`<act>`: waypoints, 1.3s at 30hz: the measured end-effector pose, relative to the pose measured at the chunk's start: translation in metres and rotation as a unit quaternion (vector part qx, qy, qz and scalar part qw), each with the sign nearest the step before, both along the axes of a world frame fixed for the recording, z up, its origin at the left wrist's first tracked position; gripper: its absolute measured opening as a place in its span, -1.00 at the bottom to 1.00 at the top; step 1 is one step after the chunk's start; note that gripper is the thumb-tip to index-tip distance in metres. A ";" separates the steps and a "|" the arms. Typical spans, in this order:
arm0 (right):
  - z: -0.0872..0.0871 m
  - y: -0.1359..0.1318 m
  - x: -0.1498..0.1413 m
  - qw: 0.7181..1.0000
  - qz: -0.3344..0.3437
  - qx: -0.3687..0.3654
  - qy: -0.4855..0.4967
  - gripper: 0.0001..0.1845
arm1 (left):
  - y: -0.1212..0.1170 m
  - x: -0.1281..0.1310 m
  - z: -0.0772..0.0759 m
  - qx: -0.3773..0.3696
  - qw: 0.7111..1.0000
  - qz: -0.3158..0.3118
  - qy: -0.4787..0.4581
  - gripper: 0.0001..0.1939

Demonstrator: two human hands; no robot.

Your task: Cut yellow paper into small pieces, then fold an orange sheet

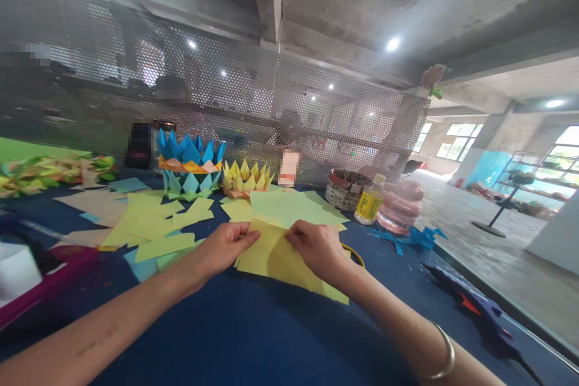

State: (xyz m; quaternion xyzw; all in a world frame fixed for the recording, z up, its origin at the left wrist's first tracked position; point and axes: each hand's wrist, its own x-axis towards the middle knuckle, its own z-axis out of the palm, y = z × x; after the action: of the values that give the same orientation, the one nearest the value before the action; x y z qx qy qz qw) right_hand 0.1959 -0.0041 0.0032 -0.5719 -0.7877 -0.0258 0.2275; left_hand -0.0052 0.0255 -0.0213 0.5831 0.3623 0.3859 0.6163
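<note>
Head view: we pinch a yellow paper sheet (275, 252) (thin stuff, apparently) between left hand (228, 246) and right hand (319, 248), nearer us than the yellow folded-paper crown (247, 182), and uneven tugging could tear it.

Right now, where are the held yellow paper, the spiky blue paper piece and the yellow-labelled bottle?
Yellow paper (290, 260), head view: middle of its surface.
Blue paper piece (192, 153), head view: front points.
Bottle (368, 205), head view: its label.

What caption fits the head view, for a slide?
Left hand and right hand hold yellow paper at a blue table, with a spiky yellow folded-paper ring beyond.
</note>
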 end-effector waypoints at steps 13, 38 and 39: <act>0.001 0.000 0.000 1.000 0.001 0.009 -0.003 -0.80 | 0.000 -0.001 -0.002 -0.016 1.000 -0.007 0.008 -0.51; -0.001 0.001 0.000 1.000 -0.003 0.011 -0.022 -0.79 | -0.001 -0.003 -0.002 -0.025 1.000 -0.012 0.012 -0.73; 0.000 0.001 0.000 1.000 -0.002 0.009 -0.022 -0.79 | -0.001 -0.003 -0.003 -0.023 1.000 -0.010 0.011 -0.73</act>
State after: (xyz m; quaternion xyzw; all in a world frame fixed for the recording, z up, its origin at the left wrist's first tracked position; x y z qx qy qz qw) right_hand 0.1958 -0.0035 0.0027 -0.5710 -0.7909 -0.0464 0.2150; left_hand -0.0085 0.0244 -0.0241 0.5765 0.3723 0.3643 0.6296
